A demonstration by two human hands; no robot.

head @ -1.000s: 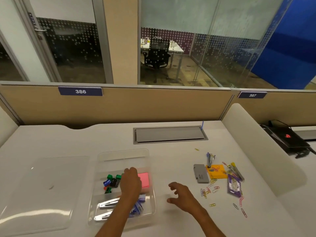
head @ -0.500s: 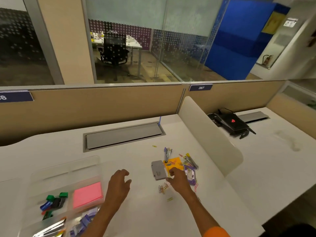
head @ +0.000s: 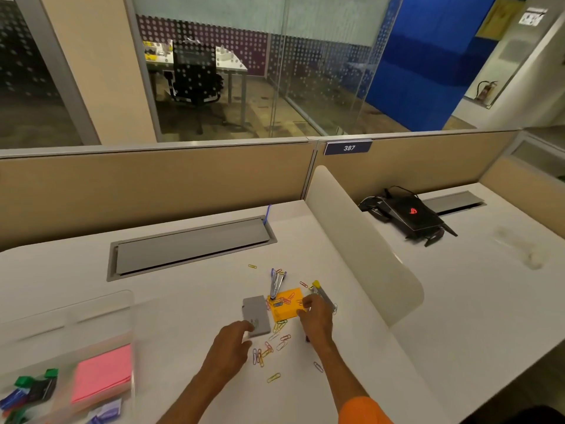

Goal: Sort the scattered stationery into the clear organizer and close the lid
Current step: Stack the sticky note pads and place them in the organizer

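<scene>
The scattered stationery lies mid-desk: a flat grey rectangular box (head: 256, 315), an orange sticky-note pad (head: 286, 305) just beside it, a yellow-capped clear tube (head: 321, 294) to the pad's right, and coloured wire paper clips (head: 269, 350) strewn on and near the pad. Your left hand (head: 230, 342) is relaxed, its fingertips touching the grey box's near corner. Your right hand (head: 316, 319) curls down over the pad's right edge; whether it grips anything cannot be told. The clear plastic organizer (head: 91, 307) sits well apart at the lower left of the white desk (head: 183, 301), holding a pink sticky-note pad (head: 102, 373) and green, blue and black binder clips (head: 33, 385).
</scene>
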